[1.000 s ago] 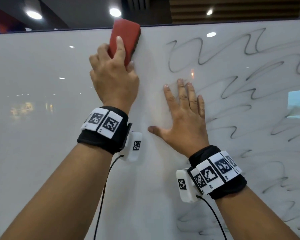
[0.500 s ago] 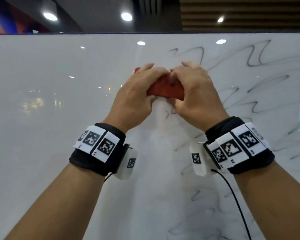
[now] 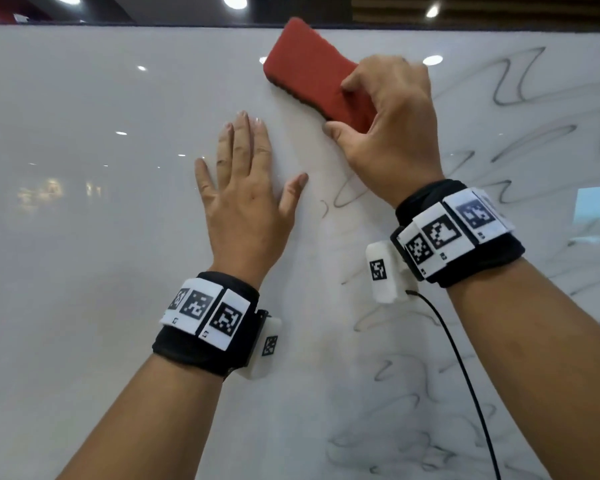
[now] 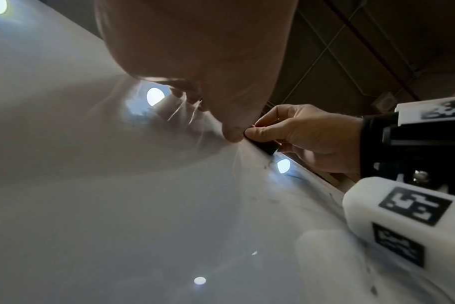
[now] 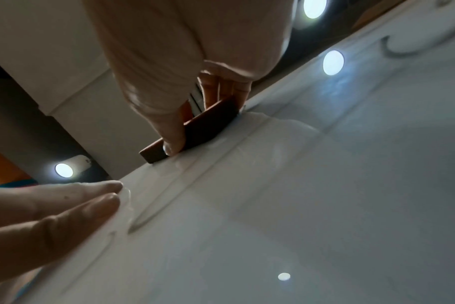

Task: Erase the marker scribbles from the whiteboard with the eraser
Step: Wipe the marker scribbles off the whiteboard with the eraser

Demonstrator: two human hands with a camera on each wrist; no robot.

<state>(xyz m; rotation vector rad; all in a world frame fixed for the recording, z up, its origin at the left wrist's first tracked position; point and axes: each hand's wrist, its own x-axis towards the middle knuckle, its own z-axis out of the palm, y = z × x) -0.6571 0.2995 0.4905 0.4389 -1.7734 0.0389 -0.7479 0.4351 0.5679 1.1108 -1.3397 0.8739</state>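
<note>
A red eraser [image 3: 310, 71] lies tilted against the whiteboard [image 3: 84, 237] near its top edge. My right hand [image 3: 388, 123] grips its lower end, thumb below and fingers curled over the top; the same eraser [image 5: 200, 127] shows under that hand in the right wrist view. My left hand [image 3: 243, 181] presses flat on the board, fingers straight, just left of and below the eraser. Grey marker scribbles [image 3: 520, 77] cover the board's right side, with fainter scribbles [image 3: 395, 445] lower down. In the left wrist view the right hand [image 4: 307, 137] holds the eraser beyond my left palm.
The board's left half is wiped white with ceiling-light reflections [image 3: 120, 133]. A dark top edge [image 3: 153, 25] bounds the board, with ceiling lamps above. A black cable [image 3: 465, 375] hangs from the right wrist camera. A bright reflection patch [image 3: 596, 209] sits at the far right.
The eraser passed from my left hand to my right, both hands meeting on it half a second ago. Now the right hand carries it up to the top edge; the left lies flat.
</note>
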